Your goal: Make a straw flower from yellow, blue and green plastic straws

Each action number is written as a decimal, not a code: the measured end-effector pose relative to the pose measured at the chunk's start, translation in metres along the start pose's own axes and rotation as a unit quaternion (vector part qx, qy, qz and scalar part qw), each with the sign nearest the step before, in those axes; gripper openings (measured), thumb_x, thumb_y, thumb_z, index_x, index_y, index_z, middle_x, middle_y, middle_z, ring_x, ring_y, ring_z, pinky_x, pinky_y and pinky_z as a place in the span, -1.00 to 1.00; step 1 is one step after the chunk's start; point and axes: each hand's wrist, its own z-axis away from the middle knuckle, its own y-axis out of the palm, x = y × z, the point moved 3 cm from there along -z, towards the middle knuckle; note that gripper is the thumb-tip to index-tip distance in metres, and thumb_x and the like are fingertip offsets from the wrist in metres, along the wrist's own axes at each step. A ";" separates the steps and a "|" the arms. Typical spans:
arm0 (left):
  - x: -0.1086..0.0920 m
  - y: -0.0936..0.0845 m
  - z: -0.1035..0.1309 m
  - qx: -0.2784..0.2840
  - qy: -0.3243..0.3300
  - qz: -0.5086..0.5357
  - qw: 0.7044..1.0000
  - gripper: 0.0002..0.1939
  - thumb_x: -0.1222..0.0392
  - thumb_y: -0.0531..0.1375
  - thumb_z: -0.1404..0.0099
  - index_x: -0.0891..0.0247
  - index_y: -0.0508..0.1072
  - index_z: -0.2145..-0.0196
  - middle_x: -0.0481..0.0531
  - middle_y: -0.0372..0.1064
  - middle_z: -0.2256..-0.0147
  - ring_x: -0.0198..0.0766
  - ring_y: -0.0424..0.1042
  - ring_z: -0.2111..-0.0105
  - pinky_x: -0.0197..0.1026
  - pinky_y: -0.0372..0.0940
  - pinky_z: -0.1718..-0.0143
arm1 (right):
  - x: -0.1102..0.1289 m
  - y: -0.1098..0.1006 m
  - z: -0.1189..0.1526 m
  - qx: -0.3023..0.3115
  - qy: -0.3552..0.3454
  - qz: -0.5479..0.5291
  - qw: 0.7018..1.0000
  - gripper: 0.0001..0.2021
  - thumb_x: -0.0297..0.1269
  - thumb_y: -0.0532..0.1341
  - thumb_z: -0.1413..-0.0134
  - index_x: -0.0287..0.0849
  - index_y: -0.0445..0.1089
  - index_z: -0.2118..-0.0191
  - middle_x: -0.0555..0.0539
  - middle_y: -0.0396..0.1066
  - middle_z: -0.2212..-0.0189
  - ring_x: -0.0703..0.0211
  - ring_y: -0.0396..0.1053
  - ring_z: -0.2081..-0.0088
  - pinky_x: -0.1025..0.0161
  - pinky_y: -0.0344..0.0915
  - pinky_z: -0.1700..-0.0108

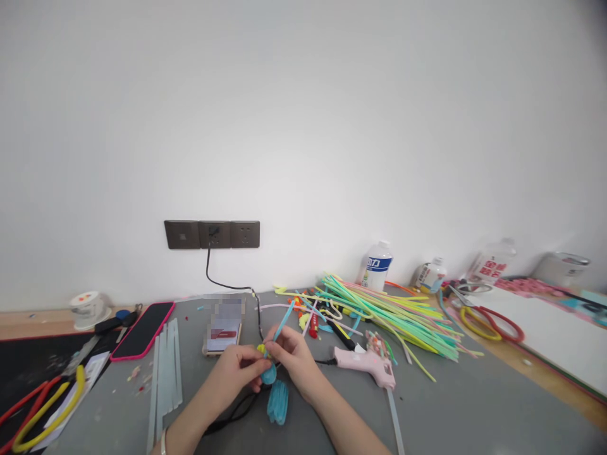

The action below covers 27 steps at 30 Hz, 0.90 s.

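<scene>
Both hands meet above the grey mat at the centre of the head view. The fingers of my left hand (241,366) are closed in a pinch on a rounded, light-blue fuzzy pipe cleaner piece (269,375) with a small yellow bit (261,348) at its top. My right hand (291,354) pinches a blue pipe cleaner (285,318), whose free end points up and to the right. Whether this strip joins the rounded piece is hidden by the fingers. Just below the hands, a folded blue pipe cleaner bundle (277,402) lies on the mat, touched by neither.
A pink glue gun (364,366) with a glue stick lies right of my hands. Beyond it spreads a pile of coloured pipe cleaners (393,316). A propped phone (224,325), a pink-edged phone (143,330), glue sticks (165,366) and yellow-and-red-handled scissors (50,414) are on the left.
</scene>
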 end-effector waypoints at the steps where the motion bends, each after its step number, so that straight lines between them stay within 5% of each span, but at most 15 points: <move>1: 0.000 -0.001 0.000 -0.008 -0.004 0.013 1.000 -0.58 -0.14 0.31 0.00 0.35 0.49 0.57 -0.09 0.28 0.62 -0.30 0.29 0.60 -0.27 0.25 0.53 | 0.000 -0.001 0.000 -0.010 -0.006 -0.001 1.000 -0.69 -0.03 0.38 0.07 -0.18 0.39 0.41 0.08 0.25 0.55 0.32 0.18 0.51 0.35 0.12 0.45; 7: -0.009 -0.013 0.002 -0.112 0.025 0.106 0.988 -0.58 -0.14 0.33 -0.03 0.34 0.60 0.46 -0.02 0.38 0.57 -0.32 0.29 0.56 -0.29 0.27 0.50 | 0.006 -0.005 -0.002 -0.050 -0.074 0.061 0.994 -0.76 -0.08 0.37 0.07 -0.16 0.46 0.44 -0.01 0.39 0.51 0.21 0.33 0.47 0.30 0.29 0.40; 14: -0.004 -0.023 0.000 -0.194 0.026 0.168 0.966 -0.56 -0.14 0.40 0.09 0.34 0.63 0.44 -0.01 0.39 0.61 -0.33 0.27 0.58 -0.31 0.29 0.52 | 0.012 0.003 0.005 0.014 -0.065 0.095 0.993 -0.77 -0.12 0.31 -0.05 -0.11 0.58 0.22 -0.13 0.56 0.26 0.06 0.50 0.22 0.16 0.41 0.15; 22: -0.008 -0.031 0.000 -0.168 0.043 0.102 0.980 -0.62 -0.11 0.37 0.02 0.32 0.62 0.47 0.00 0.43 0.57 -0.34 0.27 0.60 -0.30 0.26 0.55 | 0.008 0.005 0.005 0.059 0.010 0.012 0.998 -0.60 0.09 0.23 -0.08 -0.17 0.56 0.27 -0.12 0.56 0.39 0.08 0.52 0.32 0.11 0.40 0.12; 27: -0.018 -0.030 0.000 -0.117 0.061 0.040 0.990 -0.62 -0.12 0.32 -0.02 0.31 0.57 0.56 -0.04 0.34 0.62 -0.32 0.24 0.60 -0.30 0.23 0.56 | 0.006 0.006 0.006 0.048 -0.006 0.040 0.998 -0.61 0.12 0.15 -0.15 -0.16 0.34 0.38 -0.06 0.49 0.50 0.14 0.48 0.44 0.21 0.38 0.30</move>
